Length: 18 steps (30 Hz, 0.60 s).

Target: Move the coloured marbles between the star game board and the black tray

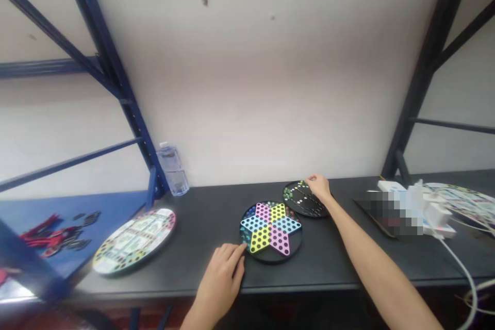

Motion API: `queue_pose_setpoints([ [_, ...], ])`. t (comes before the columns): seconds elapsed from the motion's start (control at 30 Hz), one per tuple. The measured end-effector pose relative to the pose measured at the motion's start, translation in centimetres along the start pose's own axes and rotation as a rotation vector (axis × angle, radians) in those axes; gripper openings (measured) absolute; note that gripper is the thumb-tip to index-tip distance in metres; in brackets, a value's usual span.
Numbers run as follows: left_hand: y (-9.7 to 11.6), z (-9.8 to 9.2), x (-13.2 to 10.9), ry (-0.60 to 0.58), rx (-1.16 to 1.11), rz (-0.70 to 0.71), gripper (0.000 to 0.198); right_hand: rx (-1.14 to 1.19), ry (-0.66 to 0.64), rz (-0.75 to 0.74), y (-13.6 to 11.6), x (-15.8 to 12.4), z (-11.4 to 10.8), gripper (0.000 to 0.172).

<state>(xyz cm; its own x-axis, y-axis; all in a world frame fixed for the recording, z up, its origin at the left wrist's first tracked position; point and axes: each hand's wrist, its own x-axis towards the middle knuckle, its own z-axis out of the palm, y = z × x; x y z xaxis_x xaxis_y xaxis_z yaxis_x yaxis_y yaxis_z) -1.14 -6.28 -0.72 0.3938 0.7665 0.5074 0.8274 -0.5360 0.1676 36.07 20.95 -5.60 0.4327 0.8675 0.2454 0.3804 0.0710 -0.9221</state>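
A round black Chinese checkers board (264, 258) lies on the table with a six-pointed star of pink, yellow and blue points, dotted with dark holes. Small coloured pieces show around its left rim. My left hand (222, 276) rests at the near left side of this board, fingers stretched out and fingertips at the rim. Behind it to the right lies a second round black board (309, 208) with small green, white and yellow pieces on it. Over its far right part, my right hand (319, 187) has fingers pinched together; whatever is between them is too small to make out.
A white round game board (135, 241) lies at the left table edge. A clear plastic bottle (172, 169) stands by the blue rack post. On the right are a dark flat device (375, 216), white power strips and cables (458, 263), and another printed board (469, 201).
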Motion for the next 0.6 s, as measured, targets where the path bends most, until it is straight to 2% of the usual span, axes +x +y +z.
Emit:
queue_pose_setpoints([
  [0.1, 0.1, -0.1, 0.0, -0.001, -0.008, -0.001, 0.033, -0.415, 0.003, -0.122, 0.2, 0.1, 0.7, 0.022],
  [0.27, 0.1, 0.0, 0.0, -0.011, -0.007, -0.004, 0.033, -0.614, -0.033, -0.116, 0.6, 0.7, 2.0, 0.026],
  [0.37, 0.1, 0.1, -0.1, -0.011, 0.000, -0.014, 0.032, -0.652, -0.039, -0.104, 0.6, 0.7, 2.6, 0.026],
  [0.47, 0.0, 0.1, -0.1, -0.031, -0.003, -0.020, 0.033, -0.629, -0.034, -0.077, 0.2, 0.4, 2.5, 0.018],
  [0.6, -0.2, 0.2, -0.1, -0.042, -0.008, -0.021, 0.034, -0.371, 0.032, -0.040, -0.6, 0.0, 0.9, 0.014],
])
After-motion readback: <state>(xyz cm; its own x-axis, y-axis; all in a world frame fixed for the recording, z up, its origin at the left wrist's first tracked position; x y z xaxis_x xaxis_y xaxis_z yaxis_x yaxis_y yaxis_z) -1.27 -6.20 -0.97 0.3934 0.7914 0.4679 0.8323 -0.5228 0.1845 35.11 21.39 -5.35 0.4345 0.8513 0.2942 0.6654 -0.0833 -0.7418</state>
